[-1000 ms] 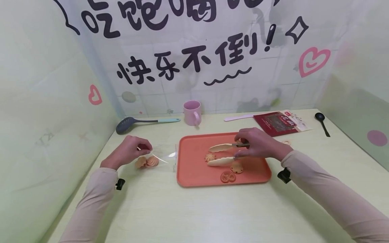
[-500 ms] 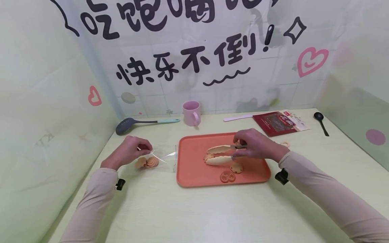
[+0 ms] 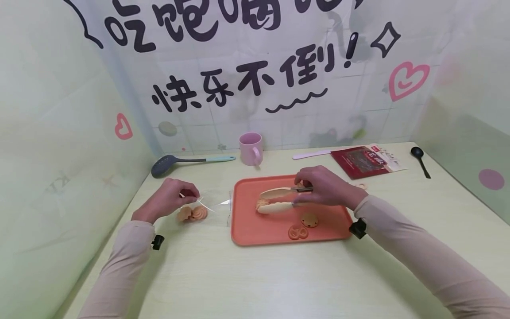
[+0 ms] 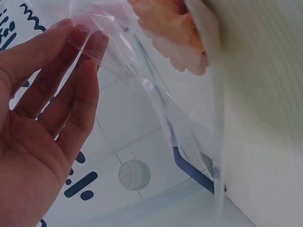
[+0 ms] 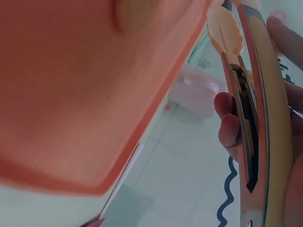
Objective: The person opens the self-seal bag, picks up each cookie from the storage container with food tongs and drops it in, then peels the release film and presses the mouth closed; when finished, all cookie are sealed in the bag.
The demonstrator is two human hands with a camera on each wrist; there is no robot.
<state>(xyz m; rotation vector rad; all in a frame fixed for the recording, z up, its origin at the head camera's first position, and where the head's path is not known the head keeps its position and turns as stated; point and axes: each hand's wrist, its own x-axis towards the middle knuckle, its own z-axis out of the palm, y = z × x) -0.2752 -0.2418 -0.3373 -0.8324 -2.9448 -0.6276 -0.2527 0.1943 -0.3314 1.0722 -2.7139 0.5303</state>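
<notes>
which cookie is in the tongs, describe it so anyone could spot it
Find the orange tray mid-table. Above its left half, the right hand grips cream tongs, pinching a ridged cookie at their tips. The other two tray cookies lie flat nearer the front edge.

Swirl cookie (image 3: 261,204) between cream tongs (image 3: 275,200)

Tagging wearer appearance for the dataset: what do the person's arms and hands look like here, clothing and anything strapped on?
Both arms wear long, close-fitting sleeves in pale beige-pink, reaching to the wrists: left sleeve, right sleeve. Each wrist carries a small black device at the cuff: left one, right one. The left hand and right hand are bare, with no gloves; no rings or watch are visible.
</notes>
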